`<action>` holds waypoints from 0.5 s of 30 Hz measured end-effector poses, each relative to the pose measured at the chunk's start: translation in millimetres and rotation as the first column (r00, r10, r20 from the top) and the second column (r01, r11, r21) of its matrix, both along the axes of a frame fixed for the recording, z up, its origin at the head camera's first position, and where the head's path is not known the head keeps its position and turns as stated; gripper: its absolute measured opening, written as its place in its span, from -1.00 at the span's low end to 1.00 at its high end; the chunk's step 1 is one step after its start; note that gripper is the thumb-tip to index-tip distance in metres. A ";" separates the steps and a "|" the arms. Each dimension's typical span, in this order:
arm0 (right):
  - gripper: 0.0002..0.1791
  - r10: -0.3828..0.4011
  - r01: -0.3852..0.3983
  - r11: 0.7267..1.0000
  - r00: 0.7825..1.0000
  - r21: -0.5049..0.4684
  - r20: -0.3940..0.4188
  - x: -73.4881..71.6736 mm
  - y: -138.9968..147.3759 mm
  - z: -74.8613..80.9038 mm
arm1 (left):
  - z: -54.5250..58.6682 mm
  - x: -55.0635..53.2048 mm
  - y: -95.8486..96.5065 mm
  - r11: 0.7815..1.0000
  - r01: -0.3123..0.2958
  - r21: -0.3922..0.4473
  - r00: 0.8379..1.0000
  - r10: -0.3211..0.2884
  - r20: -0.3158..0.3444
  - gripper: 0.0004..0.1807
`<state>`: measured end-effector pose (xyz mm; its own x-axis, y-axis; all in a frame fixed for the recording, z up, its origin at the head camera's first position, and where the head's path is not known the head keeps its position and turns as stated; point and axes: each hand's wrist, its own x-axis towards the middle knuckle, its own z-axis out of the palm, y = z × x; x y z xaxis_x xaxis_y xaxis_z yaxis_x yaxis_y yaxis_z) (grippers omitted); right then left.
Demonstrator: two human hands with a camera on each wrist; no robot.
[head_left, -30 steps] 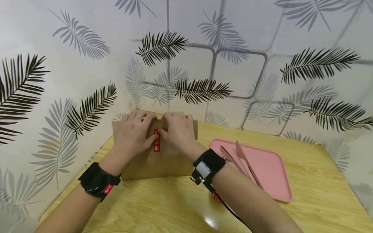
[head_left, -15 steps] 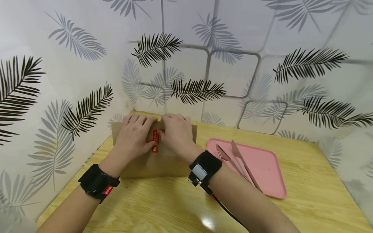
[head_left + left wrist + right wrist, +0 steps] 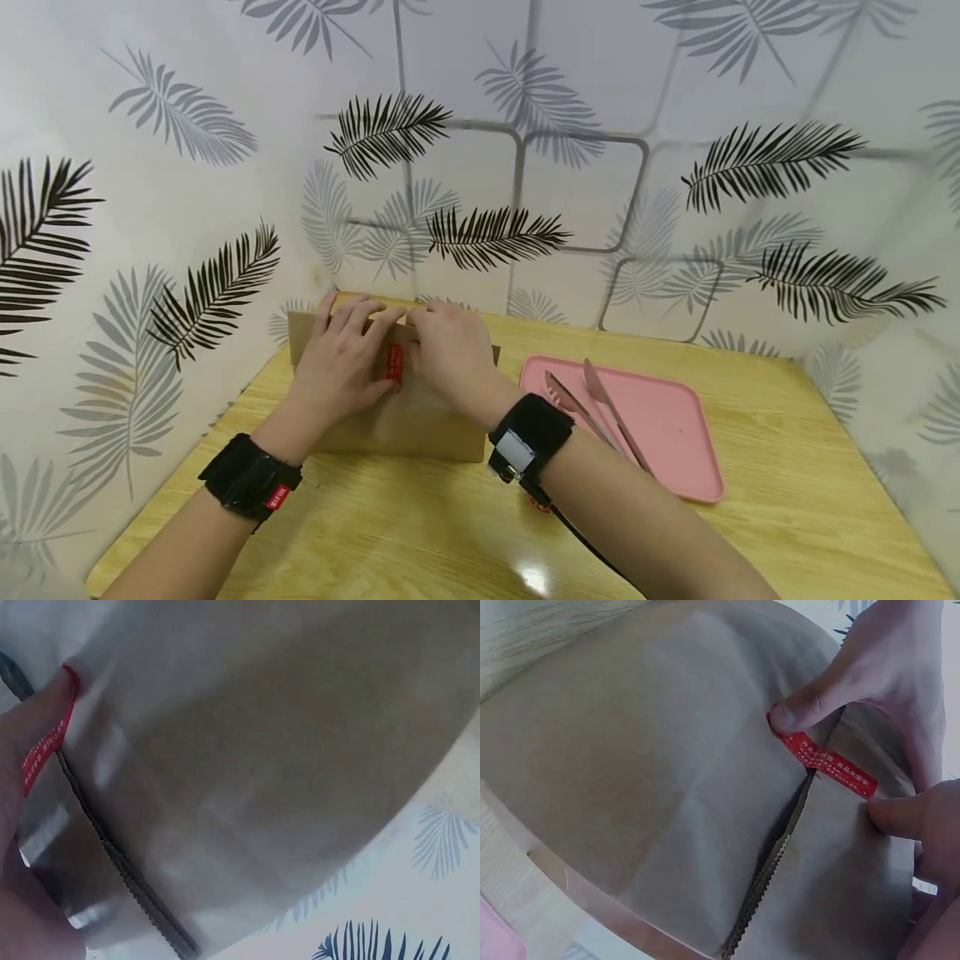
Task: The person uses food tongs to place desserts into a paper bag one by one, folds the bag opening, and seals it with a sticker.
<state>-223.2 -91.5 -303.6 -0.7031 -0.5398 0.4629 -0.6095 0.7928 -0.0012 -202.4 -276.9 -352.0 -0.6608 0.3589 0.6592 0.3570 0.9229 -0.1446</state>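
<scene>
A brown paper bag [image 3: 420,429] stands on the table with its top folded over. A red sticker seal [image 3: 844,774] with white print bridges the flap's zigzag edge. My left hand [image 3: 337,367] lies over the bag's top, its thumb on the sticker's lower end; in the right wrist view that end curls up against the thumb. My right hand [image 3: 457,358] grips the folded flap beside the sticker, thumb at the sticker's other end [image 3: 862,787]. Its fingers are mostly hidden behind the flap. In the left wrist view the bag's front [image 3: 262,750] fills most of the picture.
To the right lies a pink tray [image 3: 675,425] with a pair of tongs or two long utensils [image 3: 600,408] on it. A small red item [image 3: 537,502] is mostly hidden under my right wrist. A leaf-patterned wall covering [image 3: 480,167] stands close behind the table.
The head view has shifted slightly to the right. My right hand has turned a little, its fingers more bent. The bag's right side now sits lower and the sticker is tilted.
</scene>
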 end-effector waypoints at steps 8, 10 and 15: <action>-0.52 -0.077 0.079 0.995 0.997 0.063 -0.027 5.5 16.1 -1.2 | 7.1 7.2 39.5 0.990 -0.035 0.133 0.999 0.031 0.036 -0.12; -0.43 -0.100 0.101 0.992 0.995 0.079 -0.015 7.0 21.4 0.6 | 13.8 10.8 52.8 0.988 -0.048 0.147 0.998 0.041 0.048 -0.17; -0.38 -0.119 0.118 0.992 0.993 0.043 0.005 9.7 43.8 1.3 | 26.8 16.9 78.0 0.991 -0.054 0.122 0.996 0.045 0.076 -0.20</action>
<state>-213.5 -47.6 -302.3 -0.7668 -0.4715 0.4356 -0.5113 0.8589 0.0295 -185.5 -198.9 -325.2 -0.7235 0.2432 0.6461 0.3160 0.9488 -0.0032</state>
